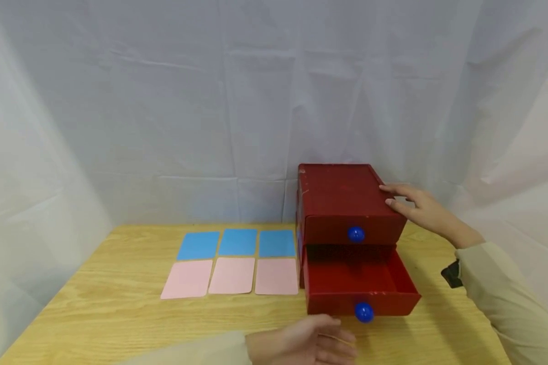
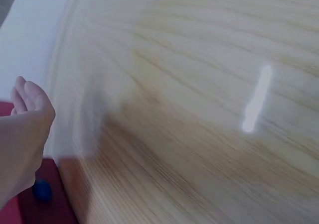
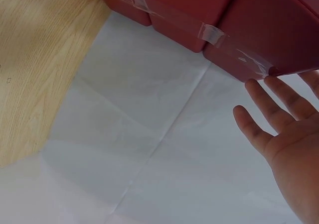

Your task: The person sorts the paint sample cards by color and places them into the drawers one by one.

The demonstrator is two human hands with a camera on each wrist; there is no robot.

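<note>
Drawer (image 1: 361, 284) open, just beyond left fingers (image 1: 342, 337).

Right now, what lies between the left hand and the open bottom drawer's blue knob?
Nothing. In the head view only a short stretch of bare wooden table separates the left hand from the blue knob of the open bottom drawer.

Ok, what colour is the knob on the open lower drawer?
Blue; the knob on the red lower drawer shows best in the head view.
</note>
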